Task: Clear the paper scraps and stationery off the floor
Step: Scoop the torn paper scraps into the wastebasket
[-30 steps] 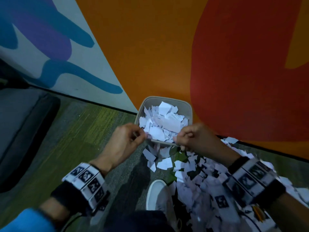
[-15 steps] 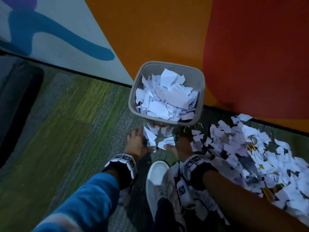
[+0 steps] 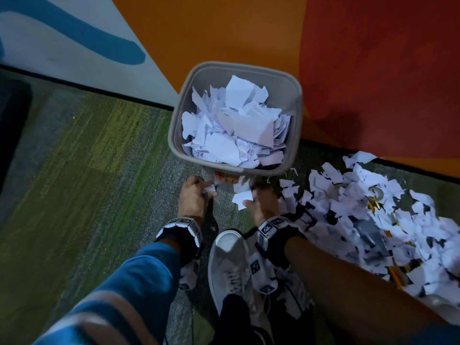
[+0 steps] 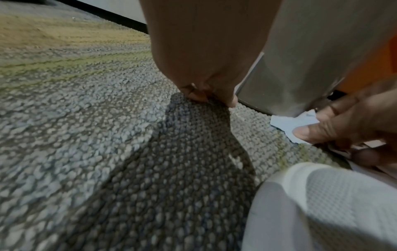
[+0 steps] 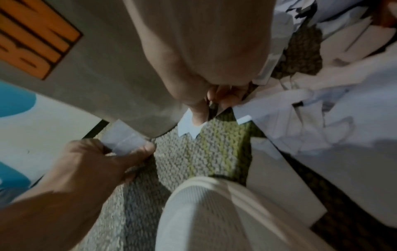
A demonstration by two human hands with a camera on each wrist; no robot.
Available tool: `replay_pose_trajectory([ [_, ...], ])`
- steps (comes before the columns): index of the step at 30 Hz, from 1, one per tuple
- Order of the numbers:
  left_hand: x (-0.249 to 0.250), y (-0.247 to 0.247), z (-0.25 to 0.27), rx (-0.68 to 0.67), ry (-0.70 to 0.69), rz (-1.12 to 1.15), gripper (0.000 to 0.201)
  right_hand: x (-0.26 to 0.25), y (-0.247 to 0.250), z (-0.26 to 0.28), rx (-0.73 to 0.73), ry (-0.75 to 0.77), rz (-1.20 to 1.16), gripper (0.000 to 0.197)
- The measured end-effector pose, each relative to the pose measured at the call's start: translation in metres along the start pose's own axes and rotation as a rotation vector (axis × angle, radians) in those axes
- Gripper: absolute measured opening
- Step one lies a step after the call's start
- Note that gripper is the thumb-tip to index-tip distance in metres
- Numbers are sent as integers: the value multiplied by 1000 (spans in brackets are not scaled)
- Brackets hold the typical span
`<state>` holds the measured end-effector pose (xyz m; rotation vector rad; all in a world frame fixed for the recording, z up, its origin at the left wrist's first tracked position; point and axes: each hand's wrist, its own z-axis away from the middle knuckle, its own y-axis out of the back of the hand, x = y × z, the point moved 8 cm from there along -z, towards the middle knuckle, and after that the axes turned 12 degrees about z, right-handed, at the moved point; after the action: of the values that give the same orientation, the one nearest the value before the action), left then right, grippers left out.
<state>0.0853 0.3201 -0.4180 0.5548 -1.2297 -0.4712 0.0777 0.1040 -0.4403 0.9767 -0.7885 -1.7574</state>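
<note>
While we crouch by the wall:
Bin: grey bin [image 3: 174, 135] heaped with torn paper.
Floor: scrap pile [image 3: 373, 215] spreads right of it, pencils [image 3: 398, 275] mixed in.
Left hand [image 3: 193, 199]: pinches a small scrap [image 3: 209, 189].
Right hand [image 3: 263, 202]: pinches another scrap [image 3: 242, 197].
Change: a second ago our hands hovered at the rim; now they work the carpet at its base.

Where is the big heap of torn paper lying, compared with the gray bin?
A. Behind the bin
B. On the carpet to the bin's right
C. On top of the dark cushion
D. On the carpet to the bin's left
B: the heap of torn paper covers the carpet to the right of the bin, along the red wall.
</note>
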Motion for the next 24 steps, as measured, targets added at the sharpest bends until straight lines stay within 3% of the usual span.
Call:
replay_pose_trajectory([
  [5,8,3,5,-16,39,-27,16,8,23,10,-84,56,-207,25],
  [9,25,-2,31,-29,-71,82,34,41,77,20,88,118,-188,52],
  [11,37,-23,47,-141,-113,152,41,69,91,18,103,88,-145,50],
  [13,51,-49,56,-292,-97,144,32,88,92,13,58,95,-95,33],
  [16,82,-77,62,-444,-156,17,20,87,81,8,-71,174,82,25],
  [18,91,-91,59,-479,-173,-91,36,78,76,7,-96,223,145,34],
  [21,92,-112,53,-507,-197,-256,82,67,57,11,-123,305,279,62],
  [24,101,-130,60,-539,-287,-493,106,65,42,21,-115,371,266,53],
])
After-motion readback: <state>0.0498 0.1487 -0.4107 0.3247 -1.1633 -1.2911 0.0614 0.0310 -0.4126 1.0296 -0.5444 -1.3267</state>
